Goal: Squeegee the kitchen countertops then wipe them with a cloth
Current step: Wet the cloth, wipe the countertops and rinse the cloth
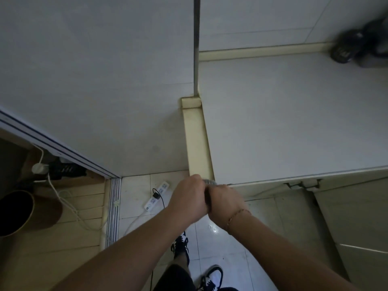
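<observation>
**Gripping a small object at the worktop's front corner**

Holding both hands pressed together, the person keeps them just off the front left corner of the worktop [294,114]. The left hand [188,198] is curled into a fist, and the right hand [225,203] is curled against it, so the knuckles of the two touch. Between them a dark handle-like piece and a greyish, ribbed bit [209,182] show at the top of the grip; it is too hidden to say whether this is the squeegee or the cloth. The fingers of both hands are clenched around it. A thin gold bracelet [238,215] circles the right wrist.

The worktop is a pale grey slab with a cream upstand [198,141] along its left side and back edge, meeting white tiled walls. A dark blurred object [344,47] sits at its far right corner. Below the front edge, a cabinet door [357,223] hangs ajar.

On the tiled floor lies a white power strip [156,195] with a black plug in it, its cable trailing left past a sliding door track [113,208]. A dark round bin [16,213] stands at far left. Black-and-white sneakers [212,278] show at the bottom.
</observation>
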